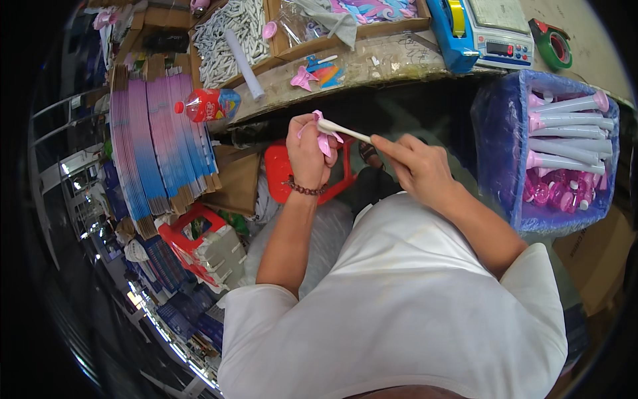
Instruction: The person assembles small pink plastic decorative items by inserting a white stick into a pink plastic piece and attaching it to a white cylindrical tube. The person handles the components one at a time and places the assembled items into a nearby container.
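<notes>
Raised in front of the table edge, my left hand (pixel 307 156) grips a small pink plastic piece (pixel 324 144) with flared, petal-like parts. My right hand (pixel 423 167) holds a slim whitish stick (pixel 349 133) near one end, the index finger laid along it. The stick's other end meets the pink piece at my left fingertips; whether it is inside or only against it I cannot tell. On the table edge beyond lie a similar pink piece (pixel 304 78) and a colourful flat piece (pixel 328 74).
A translucent tube (pixel 244 66) and a red-capped bottle (pixel 207 105) lie at the table's left. Behind are boxes of white parts (pixel 229 43), a scale (pixel 502 40) and tape (pixel 559 51). On the right stands a blue-lined bin (pixel 495 153) with tubes and pink bottles; a red stool (pixel 278 174) is below.
</notes>
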`<action>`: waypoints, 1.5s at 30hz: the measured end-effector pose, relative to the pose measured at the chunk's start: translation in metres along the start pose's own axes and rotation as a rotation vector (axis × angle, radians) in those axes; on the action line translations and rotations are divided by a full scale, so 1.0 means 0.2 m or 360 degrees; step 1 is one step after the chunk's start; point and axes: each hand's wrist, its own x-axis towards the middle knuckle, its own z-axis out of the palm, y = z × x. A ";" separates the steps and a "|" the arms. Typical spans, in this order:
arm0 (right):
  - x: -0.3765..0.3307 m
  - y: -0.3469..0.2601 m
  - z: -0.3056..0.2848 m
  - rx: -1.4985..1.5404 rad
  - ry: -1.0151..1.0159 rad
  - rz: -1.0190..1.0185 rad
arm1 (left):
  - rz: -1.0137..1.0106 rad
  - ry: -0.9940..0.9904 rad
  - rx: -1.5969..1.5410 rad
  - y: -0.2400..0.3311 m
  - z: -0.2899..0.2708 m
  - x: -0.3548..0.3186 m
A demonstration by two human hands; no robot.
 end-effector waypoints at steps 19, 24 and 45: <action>0.18 0.02 0.00 0.0035 0.0230 -0.0118 | -0.0016 -0.0466 -0.0307 0.00 -0.01 -0.06; 0.20 -0.01 -0.02 0.0153 0.0264 -0.0025 | 0.0033 -0.0535 -0.0356 0.01 -0.05 -0.03; 0.11 -0.07 -0.03 0.0016 0.0064 -0.0075 | 0.0423 -0.0287 0.0208 0.02 -0.07 -0.01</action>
